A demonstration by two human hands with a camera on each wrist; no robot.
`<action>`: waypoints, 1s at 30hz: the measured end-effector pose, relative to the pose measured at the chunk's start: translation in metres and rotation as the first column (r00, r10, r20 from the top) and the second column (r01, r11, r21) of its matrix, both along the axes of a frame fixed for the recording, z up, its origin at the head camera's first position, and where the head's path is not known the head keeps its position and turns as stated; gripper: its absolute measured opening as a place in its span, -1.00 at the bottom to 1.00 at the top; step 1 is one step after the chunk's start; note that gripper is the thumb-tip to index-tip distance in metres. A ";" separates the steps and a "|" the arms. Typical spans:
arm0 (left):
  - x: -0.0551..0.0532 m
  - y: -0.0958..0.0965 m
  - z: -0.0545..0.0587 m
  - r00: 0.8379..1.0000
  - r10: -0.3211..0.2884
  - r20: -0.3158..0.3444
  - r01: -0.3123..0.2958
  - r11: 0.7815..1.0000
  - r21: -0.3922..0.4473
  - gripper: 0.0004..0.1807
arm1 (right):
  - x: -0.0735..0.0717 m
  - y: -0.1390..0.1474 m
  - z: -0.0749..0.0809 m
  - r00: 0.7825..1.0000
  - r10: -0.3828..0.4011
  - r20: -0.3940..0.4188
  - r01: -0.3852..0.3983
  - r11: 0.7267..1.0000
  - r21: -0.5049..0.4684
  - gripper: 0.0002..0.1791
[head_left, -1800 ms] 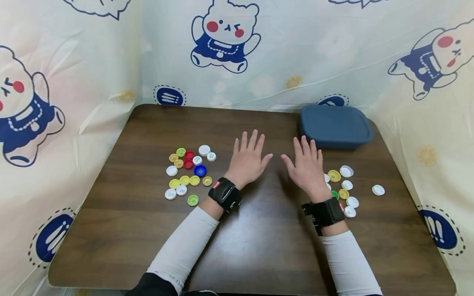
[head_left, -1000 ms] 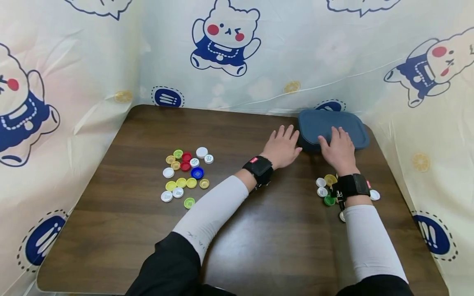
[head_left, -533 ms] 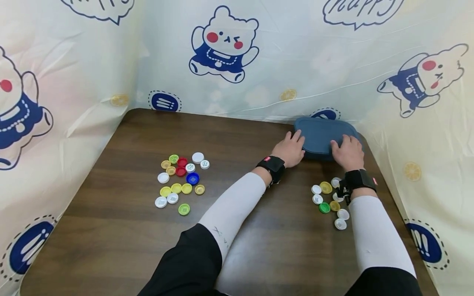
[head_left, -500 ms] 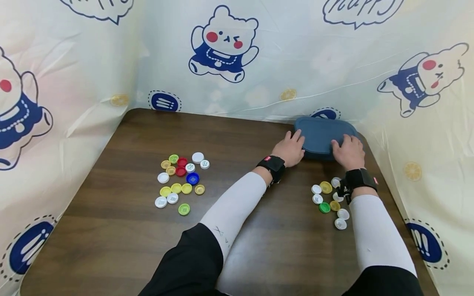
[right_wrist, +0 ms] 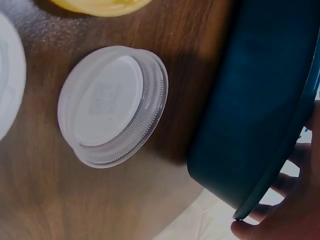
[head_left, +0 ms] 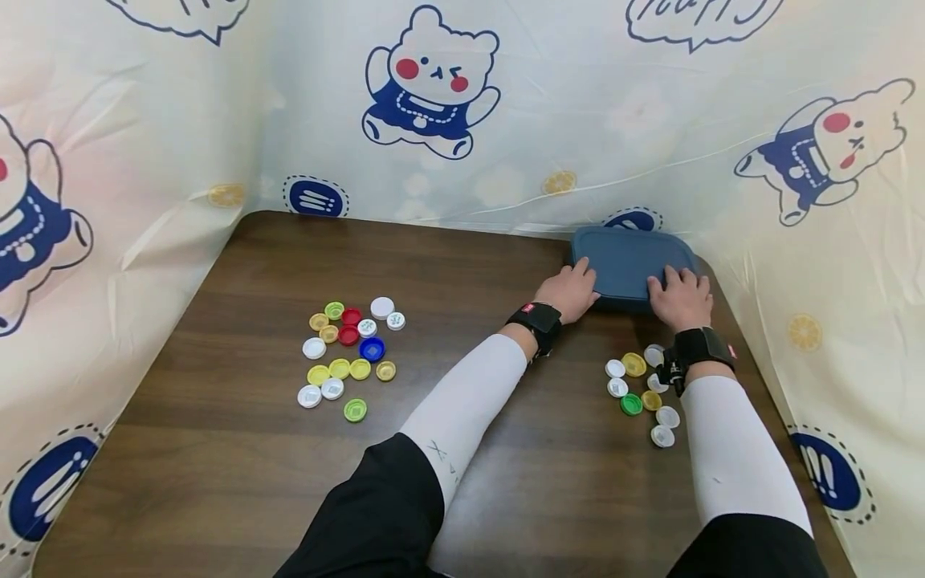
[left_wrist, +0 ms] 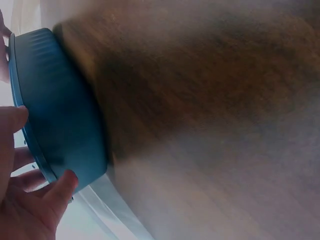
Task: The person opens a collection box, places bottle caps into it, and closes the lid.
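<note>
A dark blue lidded box [head_left: 625, 253] with rounded corners lies at the back right of the table. My left hand [head_left: 568, 292] grips its left end; in the left wrist view, fingertips [left_wrist: 67, 181] bend over the rim and against the box's side. At the near right corner, my right hand [head_left: 682, 302] holds the box's edge. The right wrist view shows the thumb [right_wrist: 244, 229] at the lid's rim, the other fingers partly hidden behind it. The lid sits on the box, and the contents are hidden.
Left of the arms lie several loose bottle caps [head_left: 372, 349] in white, yellow, red, green and blue. More caps [head_left: 631, 404] lie near my right wrist, including a white cap [right_wrist: 112, 105] close to the box. Brown table [head_left: 217, 474]; printed curtain [head_left: 520, 104] behind.
Both hands have moved right and back from the table's middle to the box and taken hold of its edges. The head view has shifted slightly; the caps stay where they lay.
</note>
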State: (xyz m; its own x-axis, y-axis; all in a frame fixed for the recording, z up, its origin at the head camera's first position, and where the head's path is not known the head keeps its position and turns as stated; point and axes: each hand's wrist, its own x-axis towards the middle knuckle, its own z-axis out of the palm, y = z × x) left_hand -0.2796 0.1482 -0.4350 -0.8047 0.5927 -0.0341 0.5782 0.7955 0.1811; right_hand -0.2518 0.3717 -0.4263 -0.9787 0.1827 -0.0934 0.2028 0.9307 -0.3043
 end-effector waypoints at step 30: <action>0.059 -0.119 0.009 0.994 0.100 0.039 -0.105 0.982 0.155 -0.43 | 0.038 -0.099 0.015 0.981 0.195 0.013 -0.196 0.977 0.082 -0.20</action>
State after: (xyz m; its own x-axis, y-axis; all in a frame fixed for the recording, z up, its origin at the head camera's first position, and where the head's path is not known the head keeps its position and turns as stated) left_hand -0.2207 0.0292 -0.4257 -0.8616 0.5069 0.0270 0.4871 0.8107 0.3249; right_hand -0.2139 0.2729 -0.4116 -0.9959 -0.0047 -0.0905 0.0157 0.9745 -0.2240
